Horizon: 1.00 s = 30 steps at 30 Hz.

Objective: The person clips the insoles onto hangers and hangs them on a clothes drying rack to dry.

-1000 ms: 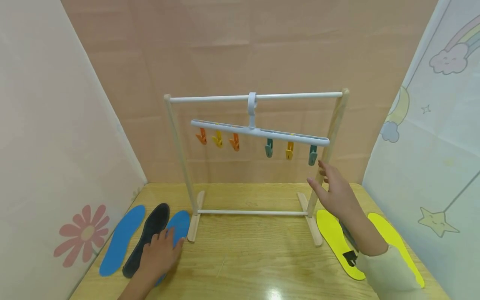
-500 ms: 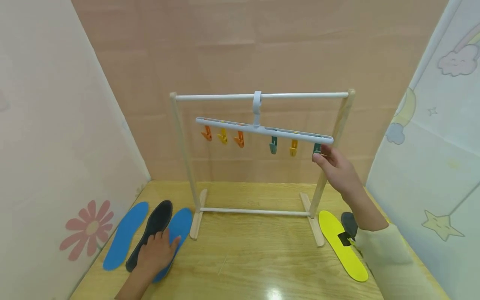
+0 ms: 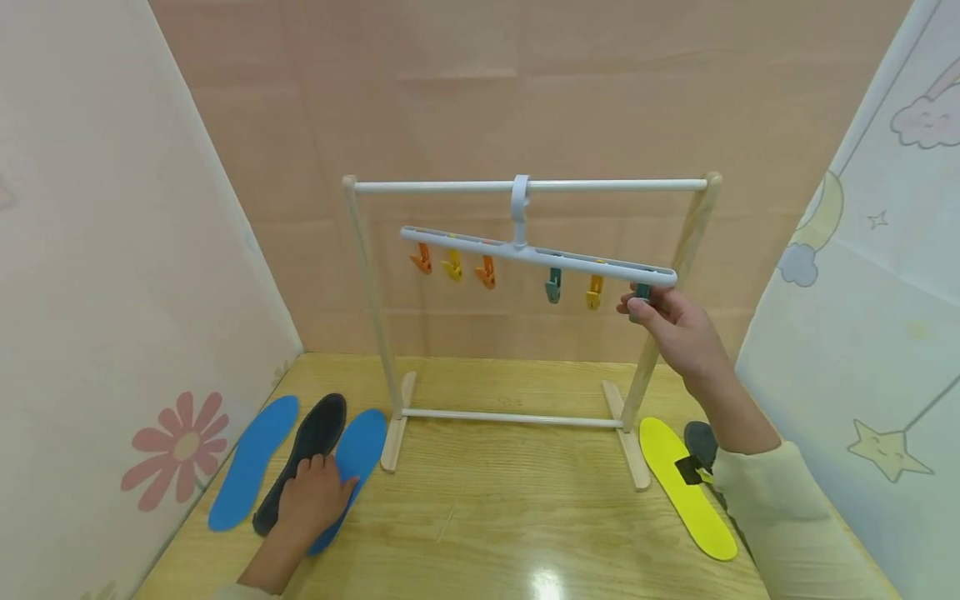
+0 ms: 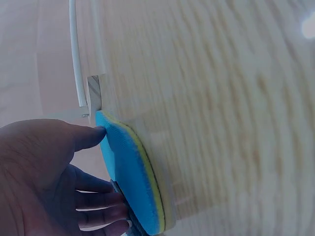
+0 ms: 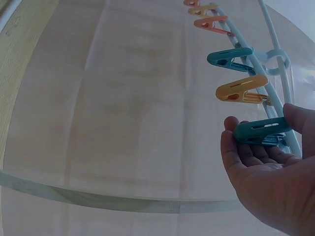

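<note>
My right hand (image 3: 681,335) holds the dark green clothespin (image 5: 263,129) at the right end of a pale blue hanger (image 3: 465,242), with thumb and fingers about it. The hanger hangs by its hook from the rack's top bar, tilted down to the right. Several other orange, yellow and green clothespins hang along it, with nothing in them. My left hand (image 3: 311,500) rests low at the left, over a black insole (image 3: 321,429) and a blue insole (image 3: 363,446). In the left wrist view, its thumb touches the blue insole and its fingers lie loosely at the black one.
A second blue insole (image 3: 255,458) lies farther left. Right of the wooden rack (image 3: 367,292) are a yellow insole (image 3: 678,492) with a black patch and a dark insole (image 3: 701,442), partly under the sleeve. Patterned cloth walls (image 3: 862,333) stand at both sides.
My right hand has risen from below the green clothespin and taken hold of it. The left hand stays over the insoles, and the head view has shifted slightly.
</note>
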Each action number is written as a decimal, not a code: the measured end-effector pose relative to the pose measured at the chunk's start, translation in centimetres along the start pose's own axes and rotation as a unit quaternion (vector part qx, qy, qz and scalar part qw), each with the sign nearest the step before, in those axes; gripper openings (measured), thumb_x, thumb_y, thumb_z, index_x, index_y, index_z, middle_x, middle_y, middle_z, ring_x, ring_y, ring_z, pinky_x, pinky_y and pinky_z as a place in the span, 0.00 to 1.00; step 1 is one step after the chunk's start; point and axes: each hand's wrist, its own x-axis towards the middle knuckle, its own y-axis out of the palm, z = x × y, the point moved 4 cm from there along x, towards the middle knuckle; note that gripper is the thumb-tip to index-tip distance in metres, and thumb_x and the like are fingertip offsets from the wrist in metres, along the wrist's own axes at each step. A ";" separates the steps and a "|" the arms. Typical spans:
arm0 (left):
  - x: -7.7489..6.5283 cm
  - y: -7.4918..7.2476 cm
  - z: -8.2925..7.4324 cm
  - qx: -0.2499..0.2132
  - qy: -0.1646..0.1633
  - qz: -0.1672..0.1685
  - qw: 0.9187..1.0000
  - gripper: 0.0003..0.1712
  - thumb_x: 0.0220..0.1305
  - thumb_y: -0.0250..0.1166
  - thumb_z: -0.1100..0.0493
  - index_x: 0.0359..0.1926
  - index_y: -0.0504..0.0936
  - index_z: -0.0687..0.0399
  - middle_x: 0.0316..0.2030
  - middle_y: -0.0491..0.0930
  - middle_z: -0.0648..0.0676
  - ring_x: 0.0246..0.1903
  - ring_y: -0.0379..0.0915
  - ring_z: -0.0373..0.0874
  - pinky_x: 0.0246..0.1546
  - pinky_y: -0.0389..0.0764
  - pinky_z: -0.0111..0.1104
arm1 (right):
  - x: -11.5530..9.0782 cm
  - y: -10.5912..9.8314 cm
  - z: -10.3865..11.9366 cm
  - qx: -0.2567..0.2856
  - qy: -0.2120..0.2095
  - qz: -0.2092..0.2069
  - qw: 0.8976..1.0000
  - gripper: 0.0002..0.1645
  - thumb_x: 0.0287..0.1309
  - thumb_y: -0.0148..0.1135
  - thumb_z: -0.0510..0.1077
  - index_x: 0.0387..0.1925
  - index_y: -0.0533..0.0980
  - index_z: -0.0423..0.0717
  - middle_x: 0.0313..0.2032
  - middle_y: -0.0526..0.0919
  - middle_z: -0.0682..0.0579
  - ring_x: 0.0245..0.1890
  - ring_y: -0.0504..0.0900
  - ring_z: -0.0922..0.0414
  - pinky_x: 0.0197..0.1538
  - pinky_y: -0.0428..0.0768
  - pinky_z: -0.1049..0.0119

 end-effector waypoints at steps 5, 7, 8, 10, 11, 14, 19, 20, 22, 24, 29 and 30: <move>0.2 -0.1 -0.3 0.000 0.000 0.007 1.000 0.33 0.68 0.66 0.45 0.49 0.78 0.78 0.42 0.75 0.68 0.48 0.72 0.65 0.38 0.80 0.55 | 0.0 0.2 0.1 0.025 -0.008 0.004 1.000 0.19 0.75 0.55 0.48 0.54 0.70 0.37 0.49 0.79 0.49 0.51 0.82 0.63 0.56 0.76 0.78; 0.3 -0.1 -0.4 -0.003 -0.001 0.010 1.000 0.32 0.68 0.66 0.45 0.45 0.79 0.77 0.39 0.74 0.66 0.45 0.72 0.63 0.35 0.79 0.52 | -0.1 0.2 0.2 0.036 -0.012 0.002 0.999 0.18 0.75 0.55 0.47 0.55 0.70 0.36 0.49 0.80 0.50 0.50 0.82 0.63 0.56 0.77 0.77; 0.3 -0.1 -0.5 -0.005 -0.001 0.012 1.000 0.31 0.68 0.67 0.45 0.44 0.79 0.76 0.38 0.74 0.65 0.44 0.72 0.62 0.34 0.79 0.52 | -0.1 0.2 0.2 0.047 -0.014 0.000 0.999 0.18 0.75 0.56 0.47 0.55 0.71 0.36 0.49 0.81 0.50 0.49 0.83 0.63 0.55 0.77 0.77; 0.3 -0.2 -0.7 -0.009 -0.004 0.013 1.000 0.30 0.67 0.67 0.45 0.42 0.79 0.76 0.37 0.74 0.64 0.42 0.72 0.62 0.33 0.79 0.51 | -0.1 0.2 0.2 0.068 -0.017 -0.004 0.998 0.19 0.74 0.57 0.45 0.55 0.71 0.34 0.48 0.82 0.50 0.48 0.84 0.63 0.55 0.78 0.75; 0.3 -0.2 -0.7 -0.012 -0.006 0.015 1.000 0.30 0.67 0.67 0.45 0.41 0.79 0.75 0.36 0.73 0.64 0.42 0.72 0.61 0.32 0.79 0.51 | -0.1 0.2 0.2 0.080 -0.019 -0.006 0.997 0.19 0.74 0.58 0.45 0.54 0.72 0.33 0.47 0.83 0.51 0.48 0.84 0.63 0.54 0.78 0.75; 0.4 -0.3 -0.9 -0.023 -0.011 0.016 1.000 0.29 0.66 0.69 0.47 0.39 0.79 0.75 0.34 0.73 0.64 0.39 0.72 0.61 0.31 0.78 0.51 | -0.1 0.3 0.2 0.110 -0.023 -0.015 0.994 0.18 0.72 0.60 0.43 0.53 0.73 0.32 0.46 0.83 0.50 0.46 0.85 0.62 0.53 0.79 0.75; 0.8 -0.2 -0.8 -0.038 -0.022 0.005 0.999 0.34 0.63 0.72 0.47 0.43 0.77 0.81 0.35 0.74 0.70 0.40 0.73 0.66 0.32 0.79 0.52 | 0.0 0.4 0.2 0.137 -0.024 -0.038 0.990 0.18 0.70 0.62 0.42 0.51 0.75 0.30 0.42 0.85 0.50 0.42 0.87 0.61 0.49 0.82 0.74; 1.0 -0.1 -0.8 -0.042 -0.026 0.003 0.999 0.35 0.62 0.73 0.48 0.45 0.75 0.82 0.35 0.73 0.72 0.41 0.73 0.68 0.34 0.79 0.53 | 0.0 0.5 0.3 0.145 -0.022 -0.044 0.988 0.18 0.70 0.63 0.42 0.50 0.75 0.29 0.41 0.86 0.50 0.41 0.87 0.61 0.48 0.82 0.74; 1.2 -0.2 -0.6 -0.052 -0.035 0.004 0.998 0.40 0.60 0.74 0.48 0.49 0.72 0.85 0.39 0.72 0.76 0.43 0.72 0.71 0.37 0.79 0.55 | 0.1 0.6 0.3 0.159 -0.013 -0.057 0.986 0.18 0.68 0.64 0.42 0.49 0.77 0.29 0.38 0.87 0.51 0.39 0.88 0.61 0.46 0.84 0.73; 1.5 -0.2 -0.5 -0.071 -0.043 0.009 0.997 0.42 0.59 0.75 0.49 0.52 0.69 0.87 0.42 0.71 0.79 0.43 0.72 0.72 0.40 0.79 0.56 | 0.0 0.6 0.3 0.172 -0.003 -0.070 0.983 0.19 0.67 0.66 0.43 0.48 0.78 0.28 0.36 0.89 0.52 0.37 0.89 0.61 0.45 0.84 0.71; 2.0 -0.3 -0.6 -0.145 -0.051 0.026 0.988 0.45 0.60 0.74 0.56 0.59 0.60 0.88 0.49 0.66 0.82 0.43 0.73 0.73 0.43 0.77 0.58 | 0.0 0.6 0.2 0.198 0.011 -0.095 0.976 0.21 0.65 0.68 0.44 0.46 0.81 0.27 0.33 0.90 0.53 0.33 0.90 0.61 0.43 0.85 0.70; 2.0 -0.3 -0.6 -0.159 -0.050 0.028 0.986 0.44 0.61 0.72 0.57 0.60 0.59 0.88 0.50 0.65 0.82 0.44 0.73 0.73 0.44 0.76 0.58 | 0.0 0.5 0.2 0.203 0.013 -0.099 0.974 0.20 0.65 0.68 0.44 0.45 0.81 0.28 0.32 0.90 0.53 0.33 0.90 0.61 0.43 0.85 0.69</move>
